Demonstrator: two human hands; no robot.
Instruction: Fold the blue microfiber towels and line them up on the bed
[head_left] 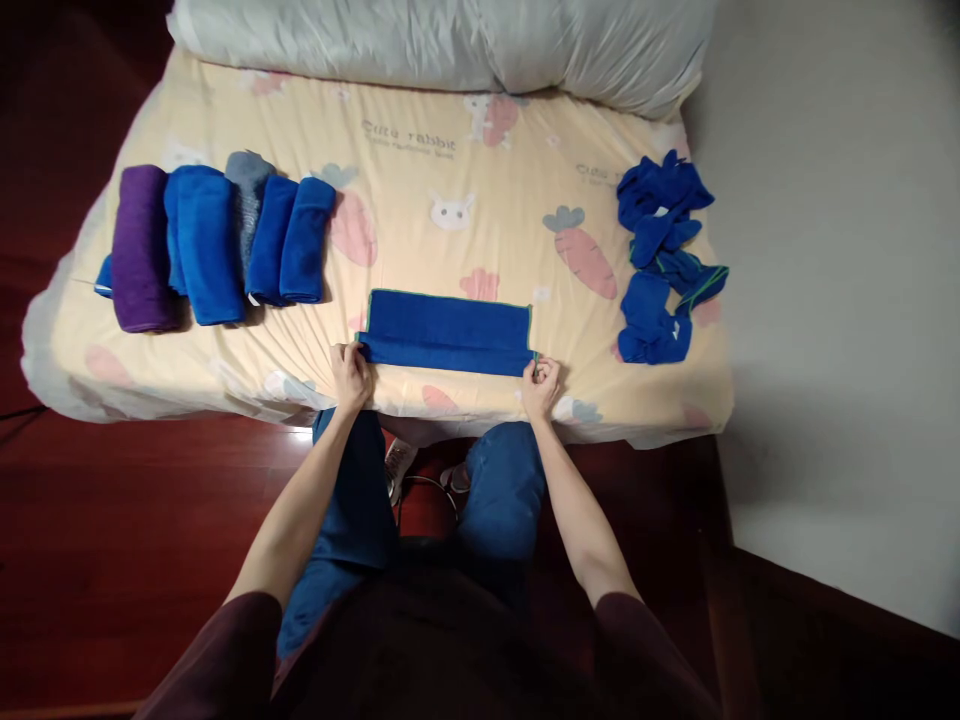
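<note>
A blue towel [450,335] with green edging lies flat on the bed in front of me, its near part folded over in a band. My left hand [351,374] pinches the near left corner of that band. At the near right corner, my right hand [541,384] has its fingers closed on the cloth. Off to the left rest several rolled towels, among them a purple one [141,250], a blue one [210,245] and a grey one [250,200]. Crumpled blue cloths [652,315] with some green edging lie in a heap on the right.
The bed [450,255] wears a yellow sheet printed with carrots and rabbits. A bulky pale grey bedding roll [450,40] spans its far edge. A grey-white wall [825,250] stands close on the right. Dark red floor [150,520] shows below.
</note>
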